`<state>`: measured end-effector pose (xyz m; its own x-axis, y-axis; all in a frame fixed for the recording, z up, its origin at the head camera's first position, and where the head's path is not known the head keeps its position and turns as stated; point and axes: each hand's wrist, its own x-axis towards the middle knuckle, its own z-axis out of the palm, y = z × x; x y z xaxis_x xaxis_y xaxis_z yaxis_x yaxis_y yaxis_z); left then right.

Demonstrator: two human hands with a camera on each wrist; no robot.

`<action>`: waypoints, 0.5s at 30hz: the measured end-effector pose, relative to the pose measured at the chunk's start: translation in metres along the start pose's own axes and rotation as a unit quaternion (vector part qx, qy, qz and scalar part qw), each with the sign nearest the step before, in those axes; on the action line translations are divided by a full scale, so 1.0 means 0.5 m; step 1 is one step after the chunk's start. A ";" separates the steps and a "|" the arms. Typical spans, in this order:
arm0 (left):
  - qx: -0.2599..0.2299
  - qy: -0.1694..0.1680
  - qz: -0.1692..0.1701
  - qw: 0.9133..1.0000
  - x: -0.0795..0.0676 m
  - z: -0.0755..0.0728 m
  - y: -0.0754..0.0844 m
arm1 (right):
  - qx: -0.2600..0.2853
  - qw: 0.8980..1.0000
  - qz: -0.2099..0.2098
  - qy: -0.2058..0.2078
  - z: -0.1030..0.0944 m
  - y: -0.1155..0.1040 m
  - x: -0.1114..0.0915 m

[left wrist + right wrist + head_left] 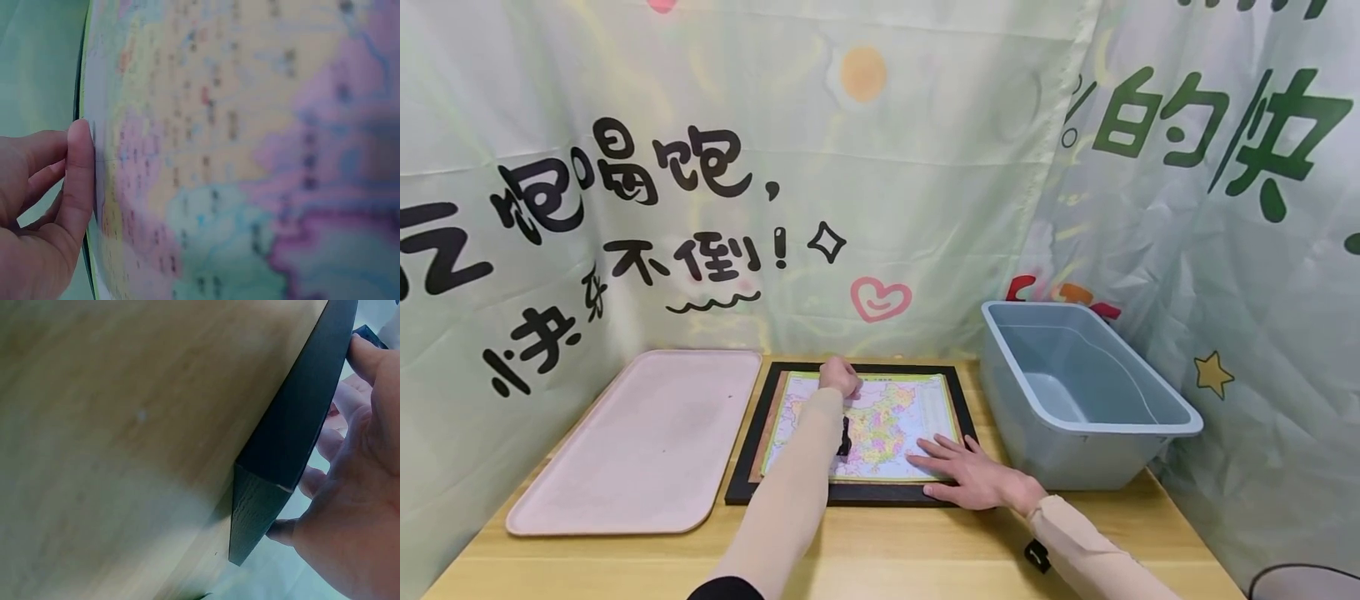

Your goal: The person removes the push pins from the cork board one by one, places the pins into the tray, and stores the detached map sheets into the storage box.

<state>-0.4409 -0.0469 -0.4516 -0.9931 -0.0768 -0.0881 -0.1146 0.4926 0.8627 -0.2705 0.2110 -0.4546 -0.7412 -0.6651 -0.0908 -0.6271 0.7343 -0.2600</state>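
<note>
Spreading empty right fingers at near right, we had left fingers, grip unclear, at the long far edge of the map.

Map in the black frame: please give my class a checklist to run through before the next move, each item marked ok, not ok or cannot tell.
1. Map face up within the black frame: ok.
2. Right hand spread at the frame's near right corner: ok.
3. Left hand firmly gripping the map's far edge: cannot tell.
4. Brown border fully covered by the map: not ok, it shows along the left side.
5. Pink tray beside the frame, not overlapping it: ok.
</note>
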 end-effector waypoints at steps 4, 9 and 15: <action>0.011 0.011 0.001 1.000 -0.001 0.004 -0.007 | -0.001 1.000 -0.002 0.002 0.004 -0.002 0.001; 0.019 0.015 -0.003 1.000 -0.001 0.004 -0.011 | -0.001 1.000 -0.006 0.002 0.007 -0.001 0.004; 0.026 -0.003 0.008 1.000 -0.005 0.002 -0.005 | 0.005 1.000 -0.001 0.004 0.006 0.005 0.001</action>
<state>-0.4384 -0.0472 -0.4538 -0.9950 -0.0630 -0.0776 -0.0993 0.5381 0.8370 -0.2717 0.2122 -0.4582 -0.7416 -0.6658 -0.0819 -0.6265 0.7311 -0.2702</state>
